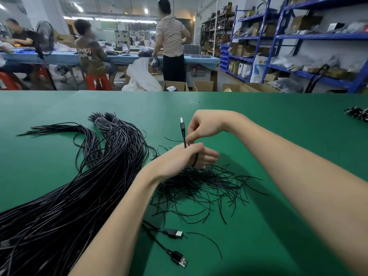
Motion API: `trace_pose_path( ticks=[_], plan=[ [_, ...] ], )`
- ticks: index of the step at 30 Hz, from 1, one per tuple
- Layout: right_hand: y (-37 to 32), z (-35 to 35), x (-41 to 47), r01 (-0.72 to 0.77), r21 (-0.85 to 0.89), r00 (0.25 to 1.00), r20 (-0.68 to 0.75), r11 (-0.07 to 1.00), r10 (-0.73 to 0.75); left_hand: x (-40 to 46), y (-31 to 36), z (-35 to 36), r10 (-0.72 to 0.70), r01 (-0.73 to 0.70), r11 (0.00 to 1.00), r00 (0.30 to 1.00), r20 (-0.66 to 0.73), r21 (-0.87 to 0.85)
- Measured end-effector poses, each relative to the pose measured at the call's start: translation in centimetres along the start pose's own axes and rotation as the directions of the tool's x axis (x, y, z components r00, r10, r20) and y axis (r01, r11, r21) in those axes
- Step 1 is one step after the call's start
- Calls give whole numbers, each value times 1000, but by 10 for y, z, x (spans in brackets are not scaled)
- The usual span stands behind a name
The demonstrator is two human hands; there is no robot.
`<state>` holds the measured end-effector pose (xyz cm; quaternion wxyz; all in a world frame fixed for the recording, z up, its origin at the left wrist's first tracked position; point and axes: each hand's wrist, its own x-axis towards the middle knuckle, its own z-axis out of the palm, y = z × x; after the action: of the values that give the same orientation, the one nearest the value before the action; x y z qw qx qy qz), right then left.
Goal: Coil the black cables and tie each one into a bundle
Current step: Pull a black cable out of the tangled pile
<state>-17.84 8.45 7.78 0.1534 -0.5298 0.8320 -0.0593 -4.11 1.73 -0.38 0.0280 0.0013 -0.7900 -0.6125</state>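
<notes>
Black, thin and limp, cable (196,159) looped round left hand (187,159) above green table (278,120), fingers curled holding the coil. Right hand (205,126) pinching the cable just below the plug (182,125), which stands upright. Light stuff, probably smooth-jacketed and springy, likely to unwind if let go. Best held across the whole coil, pinched at the waist for tying. Short ties (199,186) heaped right under the hands. Big sheaf of uncoiled cables (79,186) lying left.

Left hand (185,158) gripping coiled black cable (196,159), right hand (205,126) pinching it, green table (278,120)
</notes>
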Motion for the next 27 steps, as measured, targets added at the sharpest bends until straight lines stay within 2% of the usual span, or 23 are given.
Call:
trace_pose_path(
  ticks=[2, 4, 6, 9, 12, 14, 16, 20, 22, 24, 26, 27],
  plan=[
    [0, -5, -4, -15, -35, 1000, -24, 999, 14, 4, -7, -1, -44, 37, 997, 994, -96, -72],
    [0, -6, -9, -18, -26, 997, -74, 999, 16, 6, -10, -5, -86, 33, 969, 975, -205, -246],
    [1, -1, -14, -7, 71, 985, -173, 997, 20, 9, -10, -9, -126, 13, 916, 958, -257, -400],
    [-3, 23, -25, 76, 281, 924, -380, 957, 38, 9, -10, -14, -162, -8, 870, 940, -300, -494],
    [-3, 60, -33, 187, 590, 857, -489, 785, 164, 7, -7, -14, -139, -56, 841, 939, -316, -538],
    [-3, 84, -36, 200, 689, 835, -492, 697, 247, 7, -8, -16, -143, -89, 810, 929, -342, -579],
    [0, 102, -34, 197, 739, 812, -491, 644, 316, 7, -11, -18, -137, -95, 826, 923, -361, -556],
    [-3, 115, -32, 159, 757, 705, -537, 634, 464, 9, -14, -12, -76, -123, 885, 913, -401, -448],
    [-6, 120, -30, 180, 752, 671, -565, 634, 480, 10, -14, -7, -39, -129, 925, 904, -427, -358],
    [-4, 124, -31, 194, 793, 702, -524, 578, 483, 12, -16, -4, -42, -83, 967, 881, -471, -242],
    [1, 125, -38, 152, 875, 835, -362, 459, 414, 11, -19, -3, -43, -22, 992, 864, -501, -123],
    [5, 123, -42, 101, 888, 894, -279, 449, 350, 10, -20, -2, -45, -5, 995, 865, -500, -98]
  ],
)
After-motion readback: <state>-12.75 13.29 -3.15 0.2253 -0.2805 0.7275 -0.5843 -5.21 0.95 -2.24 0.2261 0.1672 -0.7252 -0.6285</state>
